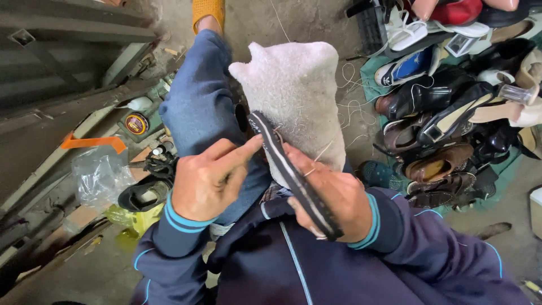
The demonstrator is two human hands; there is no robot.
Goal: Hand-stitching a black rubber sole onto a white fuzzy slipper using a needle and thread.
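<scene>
Dusty concrete floor (316,22), heaped shoes (446,113) at right, white cloth (299,96) over knee. Right hand (333,195) clenched around black strap (293,175); left hand (212,178) loosely curled, forefinger touching strap's upper end.

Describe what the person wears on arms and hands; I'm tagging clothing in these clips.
Both hands, left hand and right hand, are bare, without gloves. The sleeves are dark navy with light blue stripes at the cuffs.
</scene>
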